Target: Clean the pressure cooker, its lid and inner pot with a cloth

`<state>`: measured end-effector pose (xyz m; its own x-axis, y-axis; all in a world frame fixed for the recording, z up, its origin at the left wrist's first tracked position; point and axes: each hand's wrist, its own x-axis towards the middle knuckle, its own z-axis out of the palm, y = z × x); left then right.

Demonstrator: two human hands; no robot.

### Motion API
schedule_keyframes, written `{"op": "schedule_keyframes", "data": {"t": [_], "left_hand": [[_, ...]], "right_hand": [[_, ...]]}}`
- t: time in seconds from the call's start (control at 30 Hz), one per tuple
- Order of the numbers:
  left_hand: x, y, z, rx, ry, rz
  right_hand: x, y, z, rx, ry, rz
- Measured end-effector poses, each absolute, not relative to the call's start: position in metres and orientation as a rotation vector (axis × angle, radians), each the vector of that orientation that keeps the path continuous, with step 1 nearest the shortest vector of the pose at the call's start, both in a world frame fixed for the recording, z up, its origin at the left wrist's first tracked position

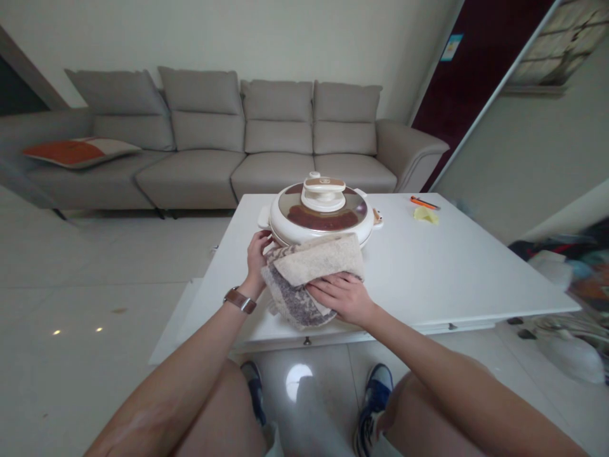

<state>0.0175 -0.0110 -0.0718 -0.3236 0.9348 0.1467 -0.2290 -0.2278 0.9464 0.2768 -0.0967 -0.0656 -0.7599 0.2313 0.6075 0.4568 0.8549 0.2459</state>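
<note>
A round white electric pot (280, 222) with a glass lid and a raised handle stands near the middle of the white table (428, 273). Against its front side is a folded beige and grey patterned cloth (304, 301). My right hand (345, 295) presses on the cloth, its fingers together and partly under the beige fold. My left hand (257, 257) is at the pot's left front side, fingers curled beside the cloth's left edge; whether they grip the pot or the cloth is hidden. A watch is on my left wrist.
An orange cutter (425, 203) and a yellowish piece of paper (425, 216) lie at the table's back right. Behind the table stands a grey sofa (280, 171) with an orange and white cushion (80, 151). Various items lie on the floor at the right.
</note>
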Motion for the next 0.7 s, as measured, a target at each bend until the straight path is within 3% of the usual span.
{"op": "schedule_keyframes", "data": {"t": [0.33, 0.7], "left_hand": [[0.022, -0.016, -0.072, 0.9, 1.141, 1.717], [0.023, -0.019, -0.068, 0.9, 1.154, 1.698]], "right_hand": [[0.303, -0.092, -0.133, -0.222, -2.611, -0.496], [0.352, -0.09, -0.1, -0.319, -2.617, -0.503]]}}
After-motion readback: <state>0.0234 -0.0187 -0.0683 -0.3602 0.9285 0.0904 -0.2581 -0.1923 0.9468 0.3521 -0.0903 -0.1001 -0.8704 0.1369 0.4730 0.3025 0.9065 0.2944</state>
